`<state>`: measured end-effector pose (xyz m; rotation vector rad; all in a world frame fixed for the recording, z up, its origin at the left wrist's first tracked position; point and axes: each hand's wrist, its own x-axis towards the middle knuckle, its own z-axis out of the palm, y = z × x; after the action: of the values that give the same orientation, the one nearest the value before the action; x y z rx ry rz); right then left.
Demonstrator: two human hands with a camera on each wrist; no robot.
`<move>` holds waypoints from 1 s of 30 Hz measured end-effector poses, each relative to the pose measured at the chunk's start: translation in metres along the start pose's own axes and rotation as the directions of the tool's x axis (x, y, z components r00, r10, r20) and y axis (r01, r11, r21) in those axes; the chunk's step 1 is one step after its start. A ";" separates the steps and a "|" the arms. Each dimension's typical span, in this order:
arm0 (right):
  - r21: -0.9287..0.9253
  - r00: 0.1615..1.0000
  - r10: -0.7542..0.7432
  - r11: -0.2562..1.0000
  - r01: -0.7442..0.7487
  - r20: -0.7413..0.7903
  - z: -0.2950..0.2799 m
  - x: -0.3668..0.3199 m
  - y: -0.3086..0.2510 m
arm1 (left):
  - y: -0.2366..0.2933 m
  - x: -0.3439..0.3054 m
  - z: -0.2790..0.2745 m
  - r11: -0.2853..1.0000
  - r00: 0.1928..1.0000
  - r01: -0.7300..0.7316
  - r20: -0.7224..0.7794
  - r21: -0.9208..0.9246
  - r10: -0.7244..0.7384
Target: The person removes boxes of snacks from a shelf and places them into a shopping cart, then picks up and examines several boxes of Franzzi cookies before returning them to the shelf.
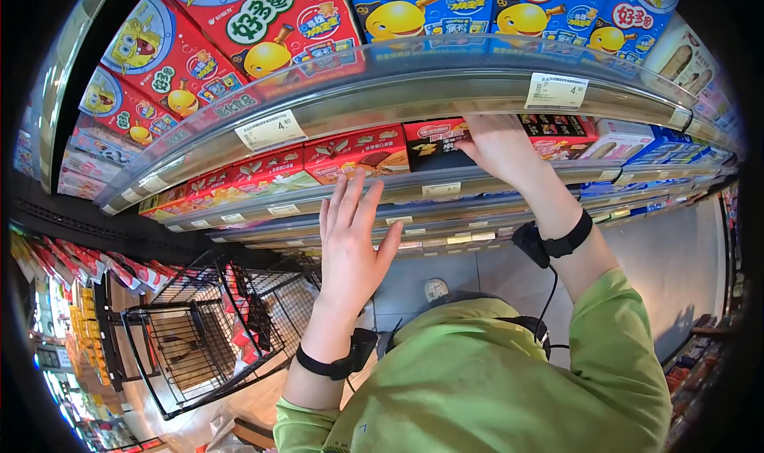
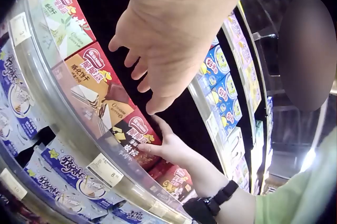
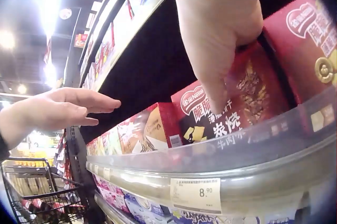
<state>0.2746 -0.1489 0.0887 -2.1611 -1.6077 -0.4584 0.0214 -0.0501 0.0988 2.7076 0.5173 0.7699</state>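
My right hand reaches between two shelf tiers and grips a black and red biscuit box standing in the row. Its thumb presses the box's printed front, while the other fingers go over the top and are partly hidden. Left of that box is a red-brown biscuit box. My left hand hovers in front of the shelf edge with its fingers stretched out, holding nothing. In the right wrist view it shows at the left, apart from the boxes.
A clear lip with price tags runs along the shelf front. Above stand red snack boxes and blue snack boxes. Blue packets fill the tier below. A black wire shopping cart stands at the lower left.
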 end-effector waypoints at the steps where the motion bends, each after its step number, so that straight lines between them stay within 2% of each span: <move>1: 0.007 0.999 -0.006 1.000 0.006 0.031 -0.001 0.003 0.002 | 0.002 0.003 -0.001 1.000 1.000 -0.009 0.002 0.003 0.009; 5: -0.014 0.990 0.010 1.000 -0.008 0.140 0.001 0.015 0.005 | 0.004 0.006 0.001 1.000 1.000 -0.027 0.003 -0.006 0.027; 7: -0.048 0.968 0.082 0.996 -0.073 0.238 0.004 0.018 0.006 | 0.004 0.005 0.002 1.000 1.000 -0.026 0.012 -0.007 0.026; 8: -0.048 0.968 0.082 0.996 -0.073 0.239 0.007 0.018 0.007 | 0.004 0.004 0.002 1.000 1.000 -0.022 0.021 -0.007 0.022; 10: -0.141 0.999 -0.053 0.989 0.051 -0.009 0.012 0.018 0.008 | 0.002 0.001 0.004 1.000 1.000 -0.018 0.020 -0.010 0.018; 11: -0.140 0.999 -0.054 0.989 0.052 -0.009 0.013 0.019 0.008 | 0.000 0.000 0.005 1.000 1.000 -0.015 0.017 -0.013 0.015; 13: -0.128 0.994 0.032 0.992 -0.019 0.108 0.012 0.021 0.007 | -0.003 -0.003 0.005 1.000 1.000 -0.010 0.018 -0.013 0.010; 17: -0.153 1.000 0.009 0.988 -0.008 0.006 0.010 0.020 0.003 | -0.006 -0.008 0.001 1.000 1.000 0.000 0.016 -0.005 0.001; 19: -0.092 0.945 0.124 0.991 -0.100 0.304 0.002 0.020 0.004 | -0.006 -0.012 -0.006 1.000 0.999 0.013 0.031 -0.019 -0.012; 21: -0.109 0.948 0.151 0.986 -0.124 0.281 -0.020 0.014 -0.017 | -0.012 -0.021 -0.017 0.998 0.999 0.042 0.034 -0.039 -0.040; 23: -0.048 0.905 0.227 0.973 -0.225 0.359 -0.051 0.008 -0.053 | -0.023 -0.039 -0.024 0.996 0.997 0.079 0.006 -0.028 -0.079; 24: -0.045 0.994 -0.001 0.999 0.006 0.110 -0.052 -0.002 -0.068 | -0.028 -0.051 -0.029 0.992 0.992 0.125 0.005 -0.034 -0.125; 26: 0.109 0.970 -0.233 0.968 0.224 0.075 -0.060 -0.001 -0.101 | -0.044 -0.078 -0.034 0.980 0.981 0.191 -0.021 -0.059 -0.193; 27: 0.253 0.942 -0.327 0.920 0.299 0.075 -0.055 -0.005 -0.114 | -0.052 -0.094 -0.037 0.966 0.965 0.256 -0.051 -0.017 -0.257; 29: 0.401 0.871 -0.477 0.824 0.399 0.114 -0.040 -0.005 -0.142 | -0.069 -0.125 -0.045 0.945 0.949 0.312 -0.013 -0.095 -0.315; 30: 0.454 0.836 -0.535 0.779 0.433 0.119 -0.031 -0.004 -0.154 | -0.074 -0.142 -0.051 0.935 0.936 0.347 -0.033 -0.073 -0.350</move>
<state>0.1250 -0.1284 0.1325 -1.5129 -2.1853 0.0231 -0.1388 -0.0338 0.0503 2.4423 0.9340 0.7350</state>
